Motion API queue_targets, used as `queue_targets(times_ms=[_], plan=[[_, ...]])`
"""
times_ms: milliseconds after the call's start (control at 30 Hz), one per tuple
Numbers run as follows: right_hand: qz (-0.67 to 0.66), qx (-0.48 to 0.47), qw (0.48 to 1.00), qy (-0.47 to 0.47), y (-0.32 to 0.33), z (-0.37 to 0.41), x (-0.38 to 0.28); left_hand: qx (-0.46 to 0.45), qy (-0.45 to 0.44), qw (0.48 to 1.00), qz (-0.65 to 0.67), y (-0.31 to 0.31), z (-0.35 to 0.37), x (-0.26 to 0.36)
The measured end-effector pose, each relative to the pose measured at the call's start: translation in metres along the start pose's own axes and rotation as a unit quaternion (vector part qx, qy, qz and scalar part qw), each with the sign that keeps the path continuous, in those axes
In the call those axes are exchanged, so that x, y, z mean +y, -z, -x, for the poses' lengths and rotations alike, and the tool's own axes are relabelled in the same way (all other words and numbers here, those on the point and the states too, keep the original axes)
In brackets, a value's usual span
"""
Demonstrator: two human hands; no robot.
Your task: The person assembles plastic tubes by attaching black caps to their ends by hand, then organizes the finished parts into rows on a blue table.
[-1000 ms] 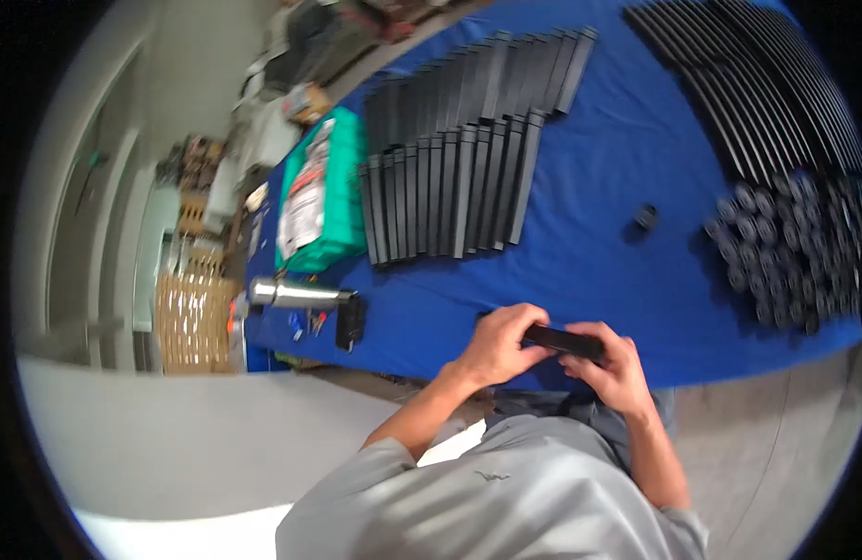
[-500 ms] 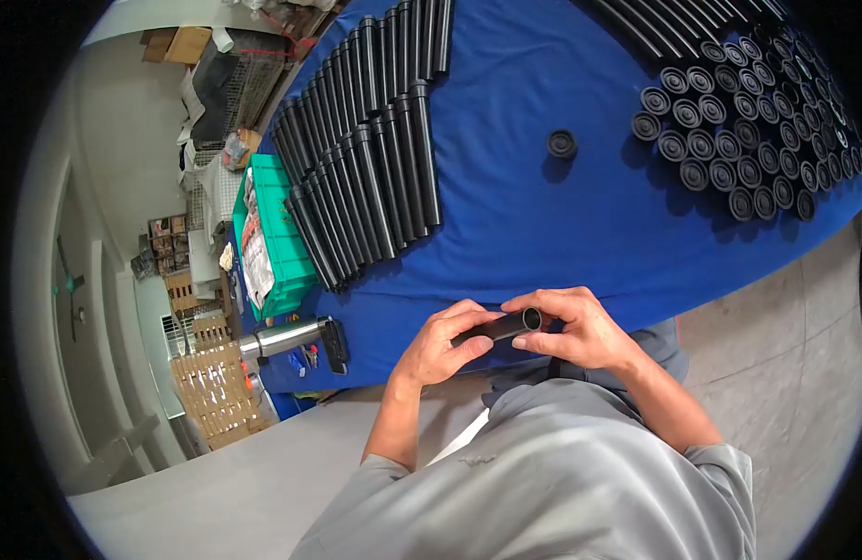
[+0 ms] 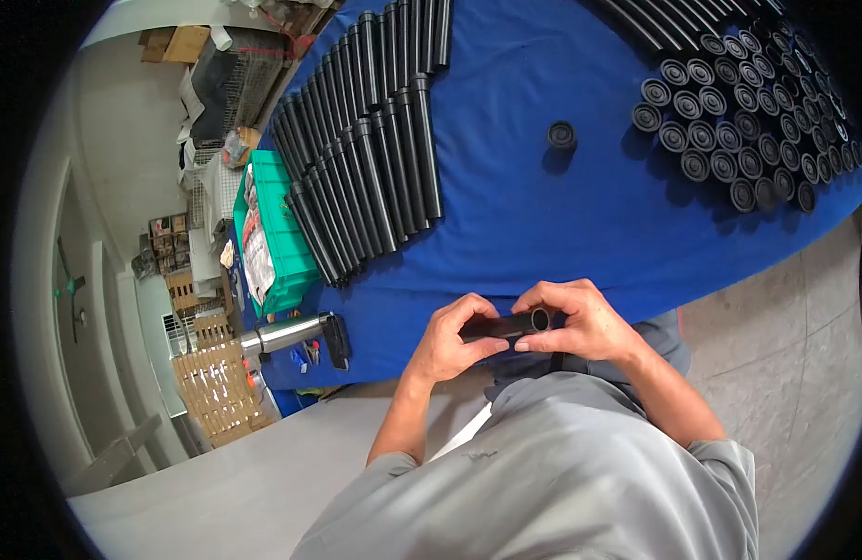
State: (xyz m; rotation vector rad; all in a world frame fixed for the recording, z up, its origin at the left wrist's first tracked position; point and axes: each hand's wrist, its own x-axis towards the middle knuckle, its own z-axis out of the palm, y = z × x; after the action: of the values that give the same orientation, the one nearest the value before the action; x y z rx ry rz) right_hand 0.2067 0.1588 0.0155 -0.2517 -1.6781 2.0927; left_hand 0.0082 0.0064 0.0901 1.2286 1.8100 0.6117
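Observation:
Close to my body, over the table's near edge, I hold a short-looking black tube (image 3: 511, 326) with both hands. Its open round end points right and toward me. My left hand (image 3: 452, 338) is closed around the left part, the thumb along the near side. My right hand (image 3: 580, 322) grips the tube near its open end between fingers and thumb. The tube's far end is hidden in my left hand. A single round black cap (image 3: 561, 135) with ringed grooves lies alone on the blue cloth beyond my hands.
Rows of black capped tubes (image 3: 367, 168) lie at the left on the blue cloth (image 3: 506, 224). Many ringed black caps (image 3: 723, 165) are grouped at the right, with more black tubes (image 3: 650, 23) behind. A green crate (image 3: 286, 238) and a metal cylinder (image 3: 286, 334) stand at the left edge.
The tube has turned slightly, lying more level and its open end shifted a little right. My left fingers have drawn back from its top. Both hands keep their hold.

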Motion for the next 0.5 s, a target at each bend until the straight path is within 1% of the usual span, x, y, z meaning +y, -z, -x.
queue_targets(times_ms=[33, 200, 300, 333, 400, 433, 467, 500], plan=[[-0.004, 0.002, 1.0, 0.017, 0.0, -0.001, 0.0, 0.001, -0.012, 1.0, 0.005, 0.001, 0.0, -0.001], [-0.03, -0.007, 1.0, 0.005, -0.001, 0.0, 0.002, 0.003, -0.055, 0.998, 0.01, 0.005, -0.003, 0.003], [-0.023, -0.005, 1.0, 0.01, 0.0, -0.001, 0.002, -0.017, -0.042, 0.999, 0.007, 0.008, -0.003, 0.0], [-0.018, -0.003, 1.0, 0.013, 0.0, -0.001, 0.002, 0.021, -0.072, 0.997, -0.034, 0.006, -0.004, 0.003], [0.014, 0.032, 0.999, -0.005, 0.0, 0.0, -0.005, 0.109, -0.132, 0.978, -0.118, -0.001, -0.005, 0.012], [0.03, 0.046, 0.998, -0.01, -0.001, -0.001, -0.007, 0.144, -0.152, 0.974, -0.088, -0.004, 0.001, 0.016], [0.018, 0.058, 0.998, -0.024, -0.004, -0.002, -0.006, 0.18, -0.17, 0.967, -0.06, -0.009, 0.012, 0.018], [0.006, 0.065, 0.997, -0.04, -0.006, -0.001, -0.004, 0.172, -0.172, 0.969, 0.036, -0.019, 0.019, 0.018]])
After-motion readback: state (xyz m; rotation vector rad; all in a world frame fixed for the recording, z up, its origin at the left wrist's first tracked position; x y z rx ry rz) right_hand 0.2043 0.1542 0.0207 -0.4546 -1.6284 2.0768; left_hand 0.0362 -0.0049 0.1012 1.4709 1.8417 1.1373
